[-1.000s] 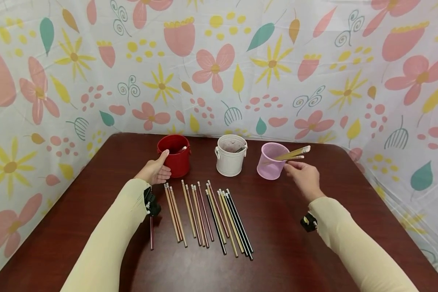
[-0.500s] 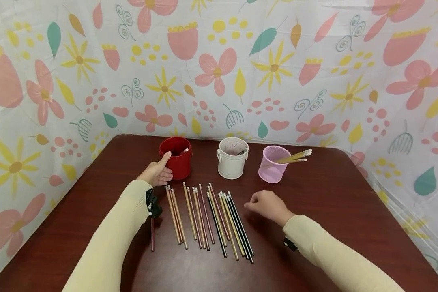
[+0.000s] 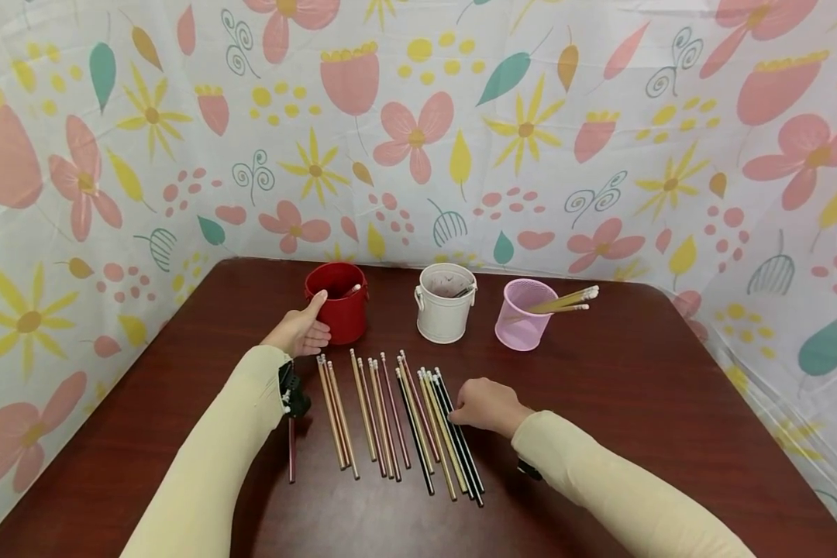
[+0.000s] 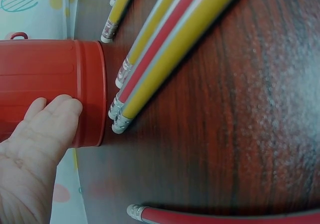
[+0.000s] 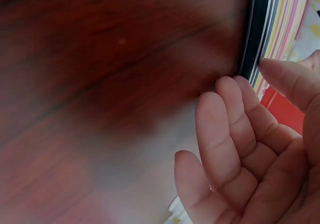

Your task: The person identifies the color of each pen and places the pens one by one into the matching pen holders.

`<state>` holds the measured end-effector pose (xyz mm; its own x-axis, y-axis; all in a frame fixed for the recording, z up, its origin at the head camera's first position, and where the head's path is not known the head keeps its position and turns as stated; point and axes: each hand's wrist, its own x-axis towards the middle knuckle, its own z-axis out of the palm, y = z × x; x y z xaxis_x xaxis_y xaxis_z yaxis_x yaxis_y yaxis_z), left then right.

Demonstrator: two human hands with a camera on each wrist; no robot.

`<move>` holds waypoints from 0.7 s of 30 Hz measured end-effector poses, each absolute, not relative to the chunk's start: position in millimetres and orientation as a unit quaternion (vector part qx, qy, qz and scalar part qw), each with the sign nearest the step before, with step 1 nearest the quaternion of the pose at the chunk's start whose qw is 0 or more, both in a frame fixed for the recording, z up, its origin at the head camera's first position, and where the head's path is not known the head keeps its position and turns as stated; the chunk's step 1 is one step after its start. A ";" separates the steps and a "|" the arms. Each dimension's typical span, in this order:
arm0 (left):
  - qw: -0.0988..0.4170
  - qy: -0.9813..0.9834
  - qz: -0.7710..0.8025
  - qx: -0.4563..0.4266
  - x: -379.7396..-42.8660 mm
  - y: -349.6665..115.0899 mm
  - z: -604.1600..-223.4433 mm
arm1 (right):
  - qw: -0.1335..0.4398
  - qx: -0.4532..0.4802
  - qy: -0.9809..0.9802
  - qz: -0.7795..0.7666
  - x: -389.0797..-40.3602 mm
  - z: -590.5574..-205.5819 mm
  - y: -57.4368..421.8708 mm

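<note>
1. Far left, a red pencil (image 3: 292,459) lies on the worktop (image 3: 642,372), partly hidden under the left wrist.
2. The left hand (image 3: 298,329), its fingers straight and thumb spread up to the rim, rests against the near left side of the red bucket (image 3: 345,318), which has a pencil inside.
3. Near that bucket lie three pencils (image 3: 342,418), two yellow and one red, and to their right a further group (image 3: 387,418), erasers at the far end.
4. The white bucket (image 3: 442,318) stands at far centre, with pencils inside.
5. Near it, the right hand (image 3: 488,407) touches the black pencils (image 3: 473,465), thumb and curled fingers narrowly apart; I cannot tell whether it pinches one.
6. Far right, yellow pencils (image 3: 566,301) lean rightward from the pink mesh cup (image 3: 518,333).
</note>
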<state>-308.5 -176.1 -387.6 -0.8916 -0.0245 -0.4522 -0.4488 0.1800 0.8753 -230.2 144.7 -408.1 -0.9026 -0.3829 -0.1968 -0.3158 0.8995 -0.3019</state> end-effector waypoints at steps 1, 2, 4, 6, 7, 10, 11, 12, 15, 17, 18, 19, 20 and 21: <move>0.171 0.749 0.620 -0.159 -308.6 -175.7 -387.6 | 0.127 -0.178 0.967 -0.129 -230.8 -408.0 143.5; 0.170 0.748 0.621 -0.161 -308.6 -175.3 -387.5 | 0.127 -0.176 0.968 -0.127 -231.3 -407.8 142.4; 0.170 0.748 0.621 -0.161 -308.3 -174.8 -386.9 | 0.131 -0.170 0.969 -0.124 -232.1 -407.4 140.4; 0.171 0.748 0.621 -0.160 -307.7 -174.7 -385.7 | 0.139 -0.165 0.968 -0.126 -233.0 -407.0 138.7; 0.171 0.748 0.621 -0.159 -307.4 -174.4 -385.0 | 0.145 -0.162 0.968 -0.127 -233.4 -406.2 138.5; 0.173 0.747 0.623 -0.155 -308.0 -173.8 -384.2 | 0.181 -0.151 0.964 -0.127 -234.8 -403.8 138.4; 0.174 0.746 0.624 -0.154 -308.2 -173.7 -384.0 | 0.197 -0.147 0.960 -0.131 -235.7 -403.2 138.1; 0.173 0.746 0.624 -0.154 -308.4 -173.8 -383.9 | 0.213 -0.145 0.957 -0.134 -236.7 -402.9 137.7; 0.171 0.746 0.626 -0.152 -308.5 -175.1 -384.6 | 0.254 -0.142 0.946 -0.144 -240.0 -403.5 136.5; 0.169 0.747 0.625 -0.150 -307.8 -175.9 -384.8 | 0.271 -0.142 0.939 -0.160 -241.9 -405.6 136.9; 0.170 0.747 0.625 -0.150 -307.6 -176.1 -385.3 | 0.277 -0.139 0.936 -0.165 -242.8 -406.5 137.7; 0.171 0.746 0.626 -0.150 -307.6 -176.2 -385.9 | 0.283 -0.135 0.934 -0.171 -243.6 -407.4 138.8; 0.173 0.746 0.626 -0.148 -307.3 -175.9 -386.4 | 0.290 -0.131 0.931 -0.178 -244.5 -408.4 139.9; 0.174 0.745 0.626 -0.148 -307.3 -175.4 -386.7 | 0.297 -0.126 0.929 -0.183 -245.6 -409.1 141.1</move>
<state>-307.3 -175.4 -386.7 -0.8959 -0.0028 -0.4442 -0.4381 0.1719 0.8824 -245.6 141.1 -409.1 -0.7922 -0.3429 -0.5048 -0.1256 0.9011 -0.4150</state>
